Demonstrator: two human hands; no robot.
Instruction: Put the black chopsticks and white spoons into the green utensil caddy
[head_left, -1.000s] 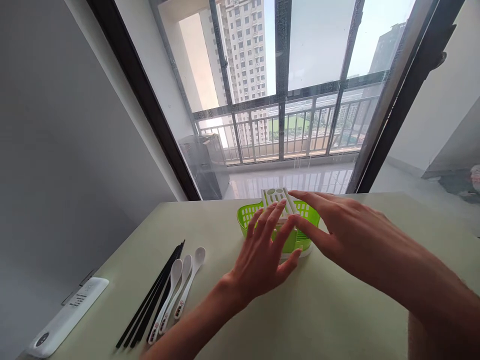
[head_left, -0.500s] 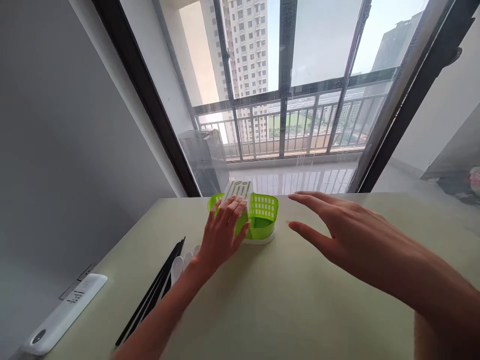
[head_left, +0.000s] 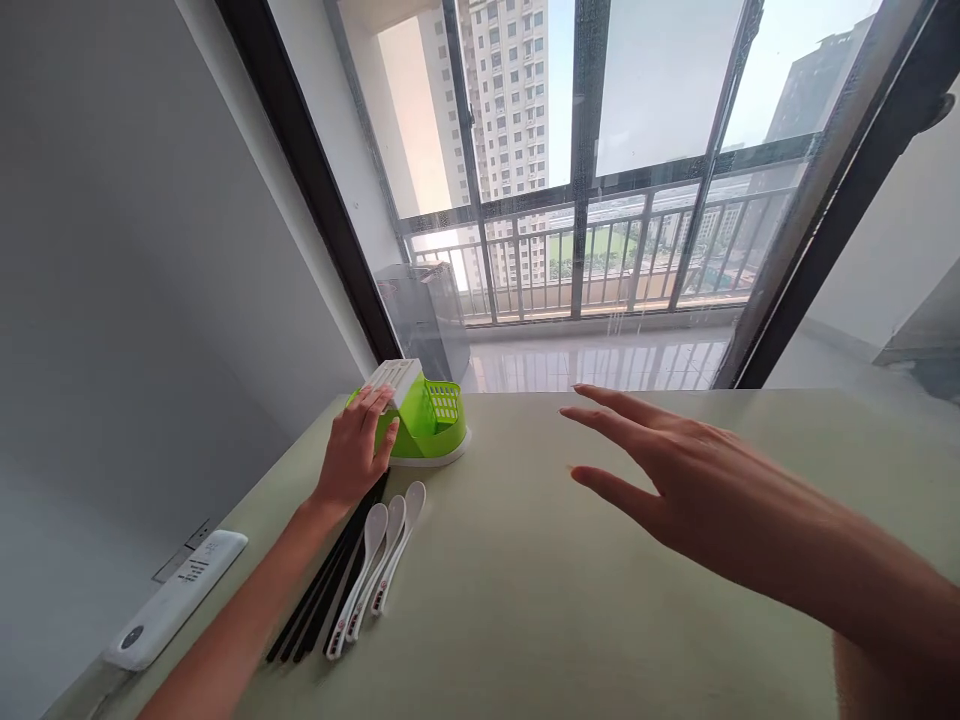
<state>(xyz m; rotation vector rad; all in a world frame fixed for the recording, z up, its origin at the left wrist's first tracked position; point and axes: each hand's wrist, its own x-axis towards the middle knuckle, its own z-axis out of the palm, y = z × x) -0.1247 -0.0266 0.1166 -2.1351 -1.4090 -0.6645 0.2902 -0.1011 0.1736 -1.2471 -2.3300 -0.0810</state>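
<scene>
Green basket (head_left: 421, 443), upright, long axis roughly left to right, left grip (head_left: 351, 452) holding it, right grip (head_left: 667, 475) wide

Bright green on the basket (head_left: 431, 440), white on its top (head_left: 401, 374) — black on the chopsticks (head_left: 323, 590) — white with printed red-and-black marks (head_left: 337, 638) on the spoons (head_left: 376, 525).

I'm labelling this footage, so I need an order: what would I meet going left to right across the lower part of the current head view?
Long white device → black chopsticks → three white spoons → right hand. The left hand and green basket overlap this order, so I left them out.
</scene>
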